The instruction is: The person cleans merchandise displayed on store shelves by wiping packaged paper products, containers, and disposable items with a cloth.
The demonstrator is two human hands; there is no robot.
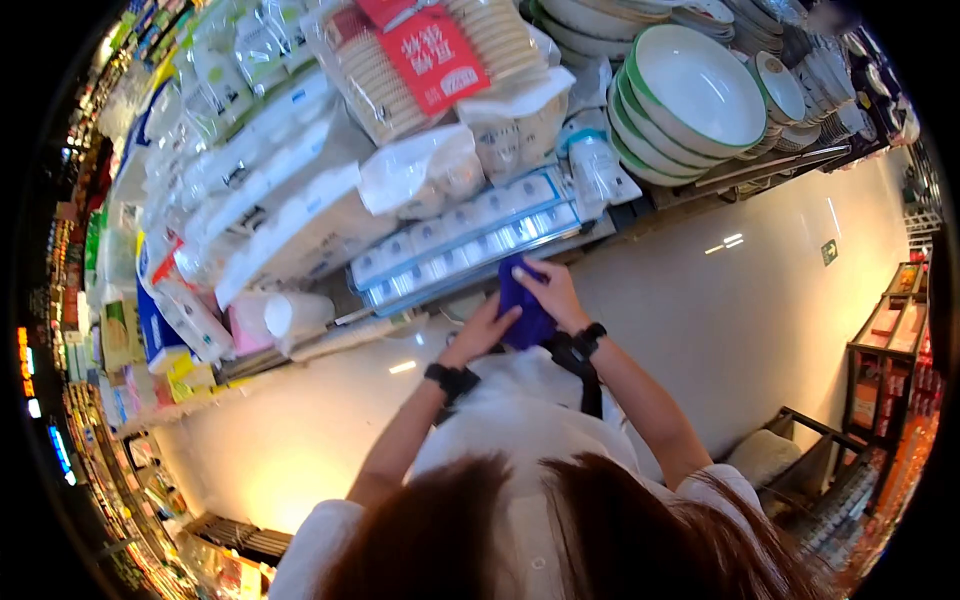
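A purple cloth [525, 308] is held in front of my body, just below the shelf edge. My left hand [484, 330] grips its left side, with the thumb on the cloth. On the right side my right hand [556, 293] holds it, thumb on top and the other fingers around the upper edge. Both wrists wear black bands. Right above the cloth lies a blue-edged tray of small white items [470, 240] on the shelf. The undersides of both hands are hidden.
White-wrapped packs [290, 235] and a red-labelled pack [430, 60] fill the shelf. Green-rimmed bowls [700, 90] are stacked at the upper right. Paper cups [297, 317] lie at the shelf's left edge. A dark rack [800, 450] stands at the lower right.
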